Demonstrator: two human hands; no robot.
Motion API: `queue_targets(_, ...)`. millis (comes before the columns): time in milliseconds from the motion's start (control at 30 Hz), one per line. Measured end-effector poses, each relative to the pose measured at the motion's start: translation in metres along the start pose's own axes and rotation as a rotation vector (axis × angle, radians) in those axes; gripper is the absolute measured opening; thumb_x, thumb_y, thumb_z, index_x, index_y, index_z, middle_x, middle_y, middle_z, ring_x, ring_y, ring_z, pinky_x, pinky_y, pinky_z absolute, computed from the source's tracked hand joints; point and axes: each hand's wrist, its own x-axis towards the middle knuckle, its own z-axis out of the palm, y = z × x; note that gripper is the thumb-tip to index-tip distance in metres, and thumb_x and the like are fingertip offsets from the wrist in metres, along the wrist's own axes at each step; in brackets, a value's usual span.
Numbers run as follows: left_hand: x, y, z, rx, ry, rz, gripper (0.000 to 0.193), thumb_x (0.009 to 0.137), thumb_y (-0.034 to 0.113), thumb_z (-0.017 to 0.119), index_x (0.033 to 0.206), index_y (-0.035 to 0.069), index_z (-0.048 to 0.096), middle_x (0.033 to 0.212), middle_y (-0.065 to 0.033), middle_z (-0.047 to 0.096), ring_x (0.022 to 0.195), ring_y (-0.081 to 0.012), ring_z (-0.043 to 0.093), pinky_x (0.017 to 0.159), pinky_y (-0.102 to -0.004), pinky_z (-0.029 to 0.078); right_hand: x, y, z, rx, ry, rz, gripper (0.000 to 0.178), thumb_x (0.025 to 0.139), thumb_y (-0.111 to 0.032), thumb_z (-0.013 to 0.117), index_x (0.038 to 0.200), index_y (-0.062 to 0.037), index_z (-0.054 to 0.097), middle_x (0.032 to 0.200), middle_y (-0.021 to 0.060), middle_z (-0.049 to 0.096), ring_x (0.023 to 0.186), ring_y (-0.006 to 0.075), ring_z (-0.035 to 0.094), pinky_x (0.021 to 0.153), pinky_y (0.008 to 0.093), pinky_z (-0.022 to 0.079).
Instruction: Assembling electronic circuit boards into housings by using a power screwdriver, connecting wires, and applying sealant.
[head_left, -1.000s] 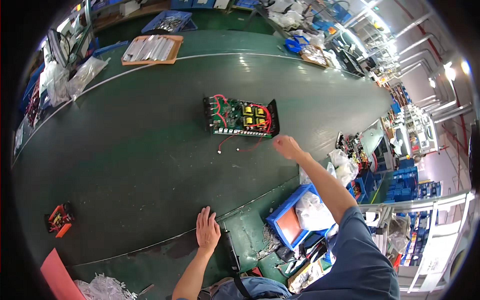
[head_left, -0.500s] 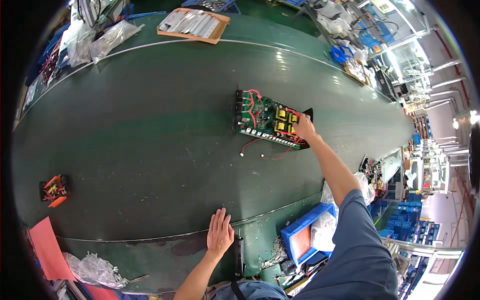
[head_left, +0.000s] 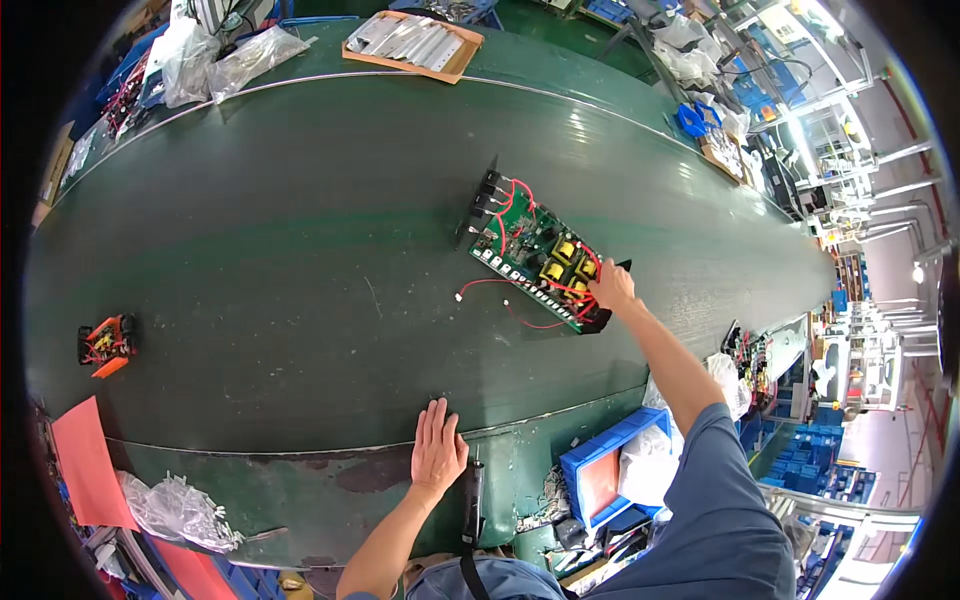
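Observation:
A green circuit board [head_left: 522, 248] with yellow-wrapped transformers [head_left: 555, 270], red wires and black end plates lies slanted on the dark green belt. My right hand [head_left: 612, 288] is closed on its right end, by the transformers; the fingertips are partly hidden among the parts. Two thin red leads with white plugs trail from its near side. My left hand [head_left: 438, 450] rests flat at the near edge of the belt, fingers stretched out and holding nothing. Just right of it lies a black tool with a cylindrical handle [head_left: 474, 500].
An orange and black assembly [head_left: 108, 344] sits at the far left of the belt. A blue bin [head_left: 570, 470] stands near right. On the far ledge is a cardboard tray of metal strips [head_left: 468, 52]. A red sheet [head_left: 90, 465] and bagged parts [head_left: 180, 512] lie near left.
The circuit board has turned clockwise, its right end swinging nearer to me with my right hand on it. My left hand stays at the belt edge. The view has shifted slightly.

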Motion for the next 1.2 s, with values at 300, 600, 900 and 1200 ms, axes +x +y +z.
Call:
queue_targets(300,0.002,0.006,0.014,-0.039,0.162,0.027,0.04,0.087,0.015,0.064,0.123,0.001,0.054,0.149,-0.0248,0.045,0.142,-0.0423,0.041,0.122,-0.0533,0.032,-0.083,-0.032,-0.023,0.242,-0.056,0.067,0.026,0.071,-0.015,0.069,0.082,0.0083,0.069,0.07,0.0244,0.071,0.073,0.0368,0.075,0.069,0.0454,0.059)
queue_targets(600,-0.072,-0.03,0.01,-1.039,0.402,-0.635,0.045,0.097,0.023,0.066,0.132,-0.002,0.053,0.128,-0.0166,0.064,0.122,-0.032,0.061,0.108,-0.042,0.046,-0.2,-0.082,-0.188,-0.088,0.002,-0.385,0.023,0.076,-0.015,0.064,0.09,0.0015,0.071,0.091,0.0269,0.071,0.091,0.0442,0.07,0.081,0.0504,0.057)
queue_targets(900,-0.278,0.001,-0.106,-2.034,0.481,-0.974,0.08,0.097,0.072,0.043,0.152,0.013,0.047,0.149,-0.0123,0.054,0.134,-0.0365,0.052,0.111,-0.0573,0.044,-0.408,-0.169,-0.245,-0.198,-0.041,-1.084,0.02,0.089,-0.016,0.061,0.105,-0.005,0.056,0.076,0.0214,0.066,0.077,0.045,0.065,0.069,0.0567,0.05)
queue_targets(1200,-0.462,0.065,-0.089,-1.895,0.352,-1.245,0.053,0.102,0.037,0.04,0.133,-0.003,0.056,0.125,-0.0221,0.065,0.121,-0.0384,0.062,0.104,-0.0509,0.051,-0.44,-0.328,-0.065,-0.376,0.003,-1.673,0.021,0.083,-0.011,0.063,0.103,-0.0061,0.067,0.072,0.0132,0.068,0.073,0.0347,0.07,0.059,0.0481,0.051)
